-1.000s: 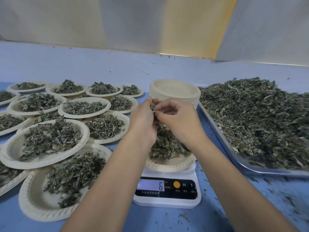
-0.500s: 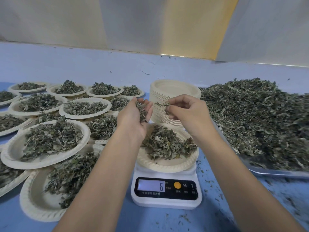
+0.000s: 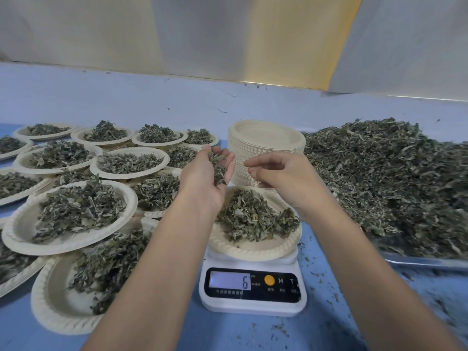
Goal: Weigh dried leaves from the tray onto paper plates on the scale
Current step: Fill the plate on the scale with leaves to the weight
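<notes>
At 6 o'clock just below left hand point(image 3: 202, 183), cupped palm-up carrying dried leaves point(image 3: 218, 168): paper plate point(image 3: 253, 253) on scale point(image 3: 253, 306); right hand point(image 3: 281, 176) loosely curled, apparently empty.

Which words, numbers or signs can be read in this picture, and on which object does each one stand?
"6": on the lit display of the scale.
"M": on the scale's black panel, right of the orange button.
"T": on the same panel, right of the "M".
Small print under the display and under the buttons: too small and blurred to read.
The stack of paper plates shows no writing.
</notes>
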Tool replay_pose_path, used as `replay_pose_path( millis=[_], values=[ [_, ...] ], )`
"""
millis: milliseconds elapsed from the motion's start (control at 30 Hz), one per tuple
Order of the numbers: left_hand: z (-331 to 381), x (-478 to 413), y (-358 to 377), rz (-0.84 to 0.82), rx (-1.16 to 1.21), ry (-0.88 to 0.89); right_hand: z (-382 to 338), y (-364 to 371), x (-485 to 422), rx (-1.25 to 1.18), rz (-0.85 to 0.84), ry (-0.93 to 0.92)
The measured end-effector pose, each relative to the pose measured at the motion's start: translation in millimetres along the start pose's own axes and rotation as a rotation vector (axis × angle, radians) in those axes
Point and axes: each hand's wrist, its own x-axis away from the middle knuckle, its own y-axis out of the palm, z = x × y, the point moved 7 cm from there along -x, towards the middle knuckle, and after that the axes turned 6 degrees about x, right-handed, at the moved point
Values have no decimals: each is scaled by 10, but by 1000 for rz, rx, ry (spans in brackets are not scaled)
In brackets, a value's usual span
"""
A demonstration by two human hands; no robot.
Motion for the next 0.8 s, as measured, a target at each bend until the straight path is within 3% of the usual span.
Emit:
replay_pose_path(
  millis=[167, 267, 600, 800],
  values=[
    [-45, 14, 40, 1, -91, 10, -81, 152, 47, -51, -75, -56],
    [-89, 23, 67, 1, -93, -1, -114, 262, 78, 48, -122, -85],
    [-229, 109, 165, -44, -82, 22, -183, 220, 124, 220, 104, -195],
    [-203, 48, 134, -58, -8, -15, -154, 176, 92, 130, 120, -170]
  ],
)
